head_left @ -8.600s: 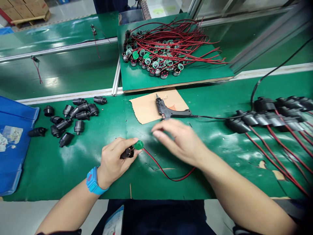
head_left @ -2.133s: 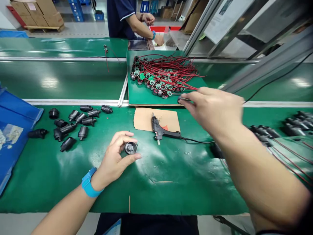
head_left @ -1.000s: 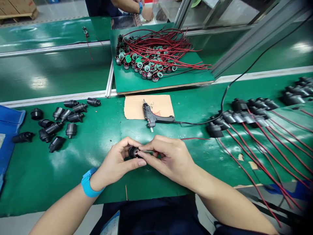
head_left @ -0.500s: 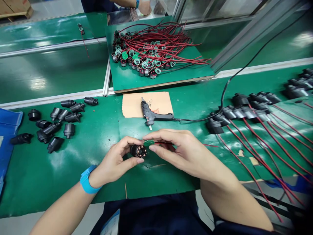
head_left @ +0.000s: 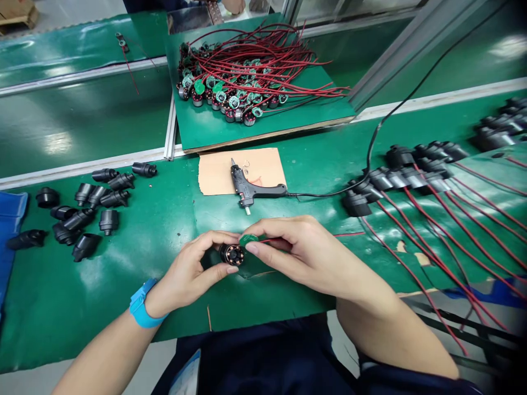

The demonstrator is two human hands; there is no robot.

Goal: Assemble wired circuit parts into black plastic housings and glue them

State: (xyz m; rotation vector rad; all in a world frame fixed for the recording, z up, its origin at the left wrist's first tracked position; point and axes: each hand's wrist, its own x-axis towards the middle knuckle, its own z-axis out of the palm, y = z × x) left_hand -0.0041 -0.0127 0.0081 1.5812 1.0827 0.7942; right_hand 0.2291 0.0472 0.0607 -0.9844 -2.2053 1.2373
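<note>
My left hand (head_left: 193, 269) grips a small black housing (head_left: 230, 255) whose open end shows copper windings. My right hand (head_left: 296, 252) pinches a round green circuit board (head_left: 248, 240) right beside that open end; a red wire (head_left: 349, 235) trails from it to the right across the green table (head_left: 123, 285). Both hands meet near the table's front edge, just below a black glue gun (head_left: 251, 189) lying on a piece of cardboard (head_left: 218, 170).
Loose black housings (head_left: 82, 206) lie at the left beside a blue bin (head_left: 10, 219). A green board (head_left: 313, 109) at the back carries a heap of motors with red wires (head_left: 251, 71). Assembled housings with red leads (head_left: 415, 175) line the right. A co-worker's hand (head_left: 233, 4) shows at the top edge.
My right hand took a wired part from the back pile and brought it to the housing in my left hand. In the last half second the hands barely moved.
</note>
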